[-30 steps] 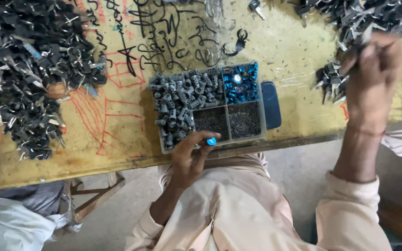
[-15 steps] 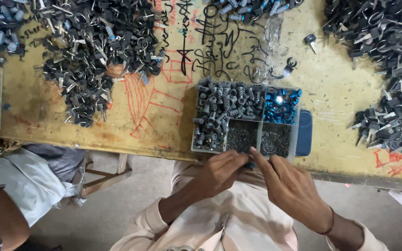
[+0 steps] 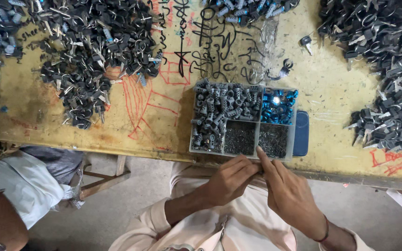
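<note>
Hands meet at the worktop (image 3: 164,139) edge: left hand (image 3: 231,179) and right hand (image 3: 289,197), fingers pinched together on something too small to identify, just before the compartment tray (image 3: 244,120). Assembly step judged in hand; next calls for fine alignment. Beyond, dark key piles (image 3: 94,51) lie heaped.

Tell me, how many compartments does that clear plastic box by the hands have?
4 show. The clear plastic sorting box has a tall left section of grey cylinders, an upper-right one of shiny blue rings, and two lower ones of tiny dark pins.
</note>
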Demonstrator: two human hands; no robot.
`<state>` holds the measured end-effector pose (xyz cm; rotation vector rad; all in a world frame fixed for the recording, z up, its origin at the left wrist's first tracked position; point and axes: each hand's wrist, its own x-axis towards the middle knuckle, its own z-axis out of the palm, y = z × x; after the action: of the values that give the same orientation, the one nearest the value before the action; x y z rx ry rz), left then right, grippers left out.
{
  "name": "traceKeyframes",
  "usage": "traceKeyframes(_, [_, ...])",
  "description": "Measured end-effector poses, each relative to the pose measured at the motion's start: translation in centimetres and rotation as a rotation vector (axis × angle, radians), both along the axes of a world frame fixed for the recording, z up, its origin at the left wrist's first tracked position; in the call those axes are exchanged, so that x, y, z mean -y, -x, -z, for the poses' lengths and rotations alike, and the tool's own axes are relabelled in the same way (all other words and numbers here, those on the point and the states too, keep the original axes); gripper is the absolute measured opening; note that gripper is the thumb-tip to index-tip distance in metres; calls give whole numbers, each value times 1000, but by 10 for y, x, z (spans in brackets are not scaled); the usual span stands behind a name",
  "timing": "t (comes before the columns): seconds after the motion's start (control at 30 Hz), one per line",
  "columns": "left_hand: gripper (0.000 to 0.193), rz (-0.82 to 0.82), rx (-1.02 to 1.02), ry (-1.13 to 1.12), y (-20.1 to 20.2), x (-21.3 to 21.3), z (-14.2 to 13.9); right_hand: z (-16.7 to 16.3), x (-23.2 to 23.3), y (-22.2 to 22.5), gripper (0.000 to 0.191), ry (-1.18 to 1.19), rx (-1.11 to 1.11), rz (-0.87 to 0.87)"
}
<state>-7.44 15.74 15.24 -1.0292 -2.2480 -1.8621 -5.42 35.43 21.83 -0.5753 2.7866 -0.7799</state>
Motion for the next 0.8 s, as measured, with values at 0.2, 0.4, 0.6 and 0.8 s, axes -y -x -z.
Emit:
traceKeyframes(0.2, [65,-21,343,-41,29,-12,0,12,-65,32,62,242,-208,566])
traceKeyframes(0.4, [12,-403,127,405,47,51,4,41,-99,70,36,-580,-621,412])
traceKeyframes(0.6, [9,-259,5,932,73,53,13,33,-72,93,15,433,179,448])
traceKeyframes(0.8, [15,-85,-238,1078,90,39,21,67,-18,122,17,-177,-89,-141])
